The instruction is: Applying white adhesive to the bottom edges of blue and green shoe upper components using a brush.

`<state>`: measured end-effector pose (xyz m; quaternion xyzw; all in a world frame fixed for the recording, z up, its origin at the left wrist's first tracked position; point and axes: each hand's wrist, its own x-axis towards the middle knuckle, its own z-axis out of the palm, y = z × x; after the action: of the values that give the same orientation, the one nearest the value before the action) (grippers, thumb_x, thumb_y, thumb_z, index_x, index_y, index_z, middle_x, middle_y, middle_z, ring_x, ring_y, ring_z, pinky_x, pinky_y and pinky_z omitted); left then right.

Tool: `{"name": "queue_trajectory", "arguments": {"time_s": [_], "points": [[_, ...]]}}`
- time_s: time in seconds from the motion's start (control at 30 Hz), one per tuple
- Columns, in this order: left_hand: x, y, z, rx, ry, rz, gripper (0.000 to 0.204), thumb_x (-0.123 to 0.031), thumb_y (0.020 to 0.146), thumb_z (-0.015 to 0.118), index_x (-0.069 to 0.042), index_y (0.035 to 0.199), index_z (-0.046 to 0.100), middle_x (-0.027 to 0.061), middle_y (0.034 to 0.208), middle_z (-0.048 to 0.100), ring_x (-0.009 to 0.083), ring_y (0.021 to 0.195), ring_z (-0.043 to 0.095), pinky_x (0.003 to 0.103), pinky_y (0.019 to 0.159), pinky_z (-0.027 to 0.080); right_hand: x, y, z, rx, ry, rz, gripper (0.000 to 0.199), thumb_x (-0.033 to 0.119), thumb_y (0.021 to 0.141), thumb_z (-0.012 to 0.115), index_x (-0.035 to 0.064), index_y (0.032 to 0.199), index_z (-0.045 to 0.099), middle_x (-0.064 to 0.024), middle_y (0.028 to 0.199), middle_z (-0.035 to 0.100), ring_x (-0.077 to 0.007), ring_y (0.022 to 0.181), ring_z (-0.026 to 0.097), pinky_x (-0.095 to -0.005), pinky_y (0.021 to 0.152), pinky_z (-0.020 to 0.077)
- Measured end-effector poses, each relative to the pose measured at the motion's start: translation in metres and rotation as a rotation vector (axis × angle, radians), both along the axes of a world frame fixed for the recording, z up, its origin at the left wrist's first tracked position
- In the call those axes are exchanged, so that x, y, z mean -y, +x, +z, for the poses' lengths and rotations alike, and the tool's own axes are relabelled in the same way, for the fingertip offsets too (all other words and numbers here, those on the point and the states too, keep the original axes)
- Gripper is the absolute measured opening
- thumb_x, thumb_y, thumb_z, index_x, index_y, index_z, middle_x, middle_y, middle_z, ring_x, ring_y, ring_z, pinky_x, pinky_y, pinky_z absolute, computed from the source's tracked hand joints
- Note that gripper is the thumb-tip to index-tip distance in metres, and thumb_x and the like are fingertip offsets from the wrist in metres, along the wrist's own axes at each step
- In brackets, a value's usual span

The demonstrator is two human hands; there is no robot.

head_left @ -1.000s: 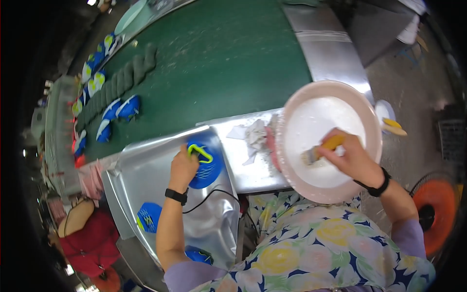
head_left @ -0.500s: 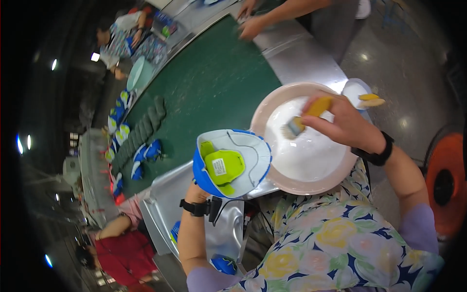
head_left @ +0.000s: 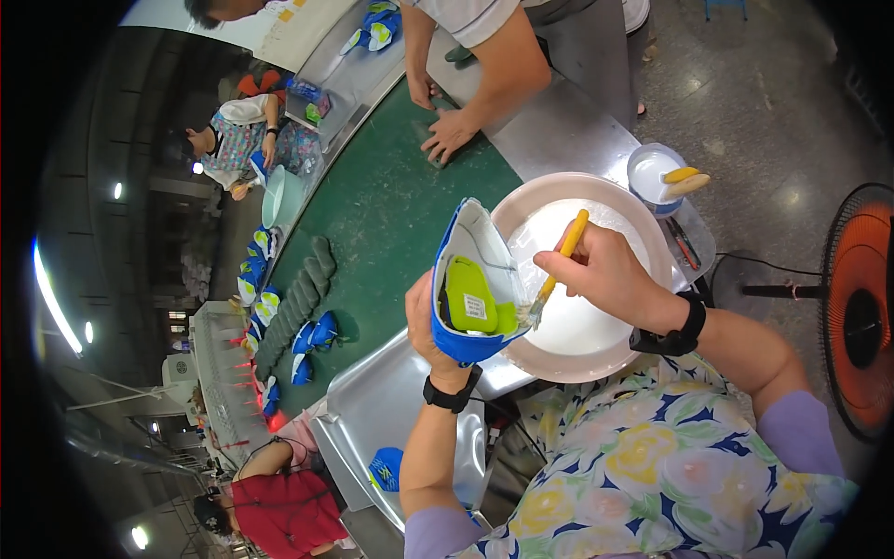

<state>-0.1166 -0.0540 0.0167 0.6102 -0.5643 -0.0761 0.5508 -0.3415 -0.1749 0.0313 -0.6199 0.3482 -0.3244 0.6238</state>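
My left hand [head_left: 427, 326] is closed around a blue shoe upper [head_left: 472, 349], tilted so its white inside and lime-green tongue face up. In my right hand [head_left: 610, 275] is a brush [head_left: 562, 256] with a yellow handle. Its bristles touch the white inner edge of the upper, at the side nearest the basin. Just beneath the brush stands a pale pink basin [head_left: 584, 368] of milky white liquid [head_left: 579, 326]. The fingertips of my left hand are partly hidden behind the upper.
A small white tub [head_left: 643, 168] with yellow-handled brushes stands beyond the basin. Several blue uppers [head_left: 315, 335] and a row of dark grey pieces [head_left: 296, 303] lie on the green belt [head_left: 372, 205]. A metal tray [head_left: 372, 363] is at left. A co-worker's hands [head_left: 449, 135] work across the belt; an orange fan [head_left: 857, 317] stands right.
My right hand has brought the brush down from over the basin to the upper's edge. My left hand has turned the upper and shifted it slightly right.
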Motion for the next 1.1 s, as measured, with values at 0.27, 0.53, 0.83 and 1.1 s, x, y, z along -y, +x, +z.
{"name": "queue_trajectory", "arguments": {"time_s": [0.27,0.53,0.83,1.1], "points": [[0.007,0.026,0.010,-0.431,0.391,-0.106,0.036,-0.009,0.091,0.063,-0.003,0.126,0.057,0.0124,0.116,0.063,0.0220,0.100,0.065,0.032,0.090,0.053,0.010,-0.007,0.012,0.192,-0.043,0.020,0.021,0.018,0.087,0.071,-0.0006,0.087,0.061,-0.0078,0.067,0.064,-0.0126,0.057,0.061,-0.0256,0.052,0.0450],[-0.014,-0.014,-0.010,-1.696,0.632,-0.224,0.049,-0.044,0.098,0.048,-0.009,0.133,0.052,0.0105,0.122,0.063,0.0250,0.107,0.064,0.039,0.091,0.055,0.029,0.012,0.019,0.411,-0.655,0.291,0.022,0.019,0.087,0.072,0.0054,0.101,0.060,-0.0105,0.094,0.063,-0.0267,0.084,0.065,-0.0333,0.074,0.0513],[-0.026,-0.010,0.005,-1.479,0.424,-0.363,0.054,-0.043,0.096,0.052,-0.008,0.137,0.049,0.0114,0.128,0.061,0.0272,0.113,0.062,0.045,0.098,0.052,0.047,0.033,0.019,0.116,-0.653,0.356,0.025,0.022,0.088,0.068,0.0019,0.086,0.053,-0.0158,0.076,0.062,-0.0346,0.069,0.063,-0.0405,0.064,0.0492],[-0.024,0.018,0.007,-1.249,0.570,-0.270,0.057,-0.047,0.098,0.046,-0.007,0.137,0.049,0.0143,0.127,0.061,0.0315,0.114,0.062,0.048,0.096,0.053,0.047,0.023,0.036,0.055,-0.691,0.318,0.024,0.022,0.086,0.070,0.0027,0.084,0.057,-0.0134,0.077,0.063,-0.0293,0.067,0.062,-0.0352,0.062,0.0476]]}}
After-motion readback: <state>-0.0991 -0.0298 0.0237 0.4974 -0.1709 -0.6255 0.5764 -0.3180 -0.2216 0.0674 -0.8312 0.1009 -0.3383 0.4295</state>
